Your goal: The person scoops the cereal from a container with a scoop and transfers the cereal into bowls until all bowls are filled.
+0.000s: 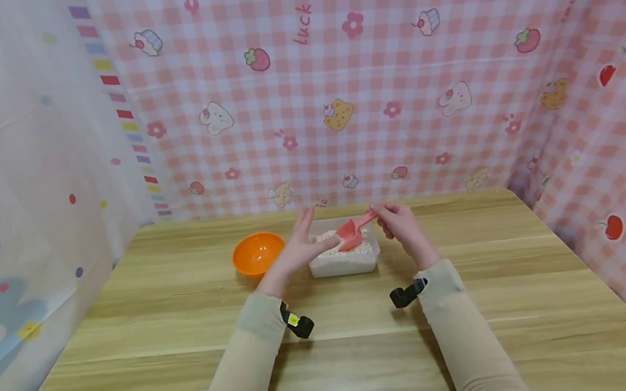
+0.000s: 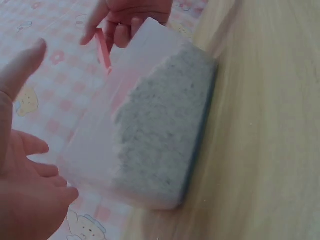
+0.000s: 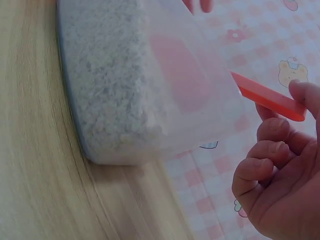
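A pink scoop (image 1: 350,234) has its bowl inside a clear plastic box (image 1: 344,268), over pale flakes or grains (image 2: 155,130) that partly fill it. My right hand (image 1: 400,222) pinches the end of the scoop's handle (image 3: 270,97) between thumb and index finger, the other fingers curled below. At the box's left side is my left hand (image 1: 302,246), its fingers spread and holding nothing. In the left wrist view, that hand's fingers (image 2: 37,170) lie close to the box wall; whether they touch it I cannot tell.
An orange bowl (image 1: 259,256) stands on the wooden table (image 1: 356,365), left of the box and beside my left hand. Behind the table's far edge hangs a pink checked cloth (image 1: 304,97). A white patterned cloth (image 1: 24,152) hangs at the left.
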{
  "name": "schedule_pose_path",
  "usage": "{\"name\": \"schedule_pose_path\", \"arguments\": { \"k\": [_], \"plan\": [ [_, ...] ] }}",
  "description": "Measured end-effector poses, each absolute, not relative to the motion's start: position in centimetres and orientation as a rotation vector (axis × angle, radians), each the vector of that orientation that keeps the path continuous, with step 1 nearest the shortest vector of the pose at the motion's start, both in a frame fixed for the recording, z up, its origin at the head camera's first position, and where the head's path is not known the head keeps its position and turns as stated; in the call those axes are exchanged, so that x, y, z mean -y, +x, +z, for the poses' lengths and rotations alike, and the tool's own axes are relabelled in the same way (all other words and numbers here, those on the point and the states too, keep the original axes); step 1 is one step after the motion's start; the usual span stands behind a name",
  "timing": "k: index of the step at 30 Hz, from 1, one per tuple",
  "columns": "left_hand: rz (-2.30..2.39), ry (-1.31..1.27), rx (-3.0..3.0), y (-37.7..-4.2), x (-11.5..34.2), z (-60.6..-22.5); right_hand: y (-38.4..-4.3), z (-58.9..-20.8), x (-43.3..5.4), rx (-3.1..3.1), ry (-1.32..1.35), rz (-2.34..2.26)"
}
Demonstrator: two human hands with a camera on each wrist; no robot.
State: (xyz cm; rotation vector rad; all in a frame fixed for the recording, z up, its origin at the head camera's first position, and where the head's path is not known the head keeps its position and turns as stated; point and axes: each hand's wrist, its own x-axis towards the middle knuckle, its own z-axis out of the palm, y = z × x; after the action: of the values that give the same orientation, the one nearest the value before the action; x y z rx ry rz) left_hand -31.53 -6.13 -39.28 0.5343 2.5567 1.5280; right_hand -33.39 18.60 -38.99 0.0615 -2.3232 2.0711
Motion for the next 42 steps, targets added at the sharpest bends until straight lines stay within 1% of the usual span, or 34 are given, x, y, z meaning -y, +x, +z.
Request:
{"name": "schedule_pose_path", "arguments": {
  "k": [11,21,28,32,42],
  "plan": [
    [1.345,0.481,-2.663,-32.0,6.1,-40.4,-33.1,-38.9,-18.2,2.318,0.195,2.025],
    [1.273,0.472,-2.706,-31.8,5.9,-41.1,-32.6,-38.6,-18.3,2.327,0.156,1.977],
    [1.266,0.468,-2.728,-32.1,5.7,-41.5,-32.3,-37.8,-19.3,2.259,0.151,1.967],
    [1.265,0.471,-2.726,-32.2,5.7,-41.5,-32.1,-37.1,-19.7,2.229,0.197,1.903],
    [1.262,0.462,-2.729,-32.2,5.6,-41.4,-31.7,-36.1,-20.2,2.302,0.278,1.581]
  ]
}}
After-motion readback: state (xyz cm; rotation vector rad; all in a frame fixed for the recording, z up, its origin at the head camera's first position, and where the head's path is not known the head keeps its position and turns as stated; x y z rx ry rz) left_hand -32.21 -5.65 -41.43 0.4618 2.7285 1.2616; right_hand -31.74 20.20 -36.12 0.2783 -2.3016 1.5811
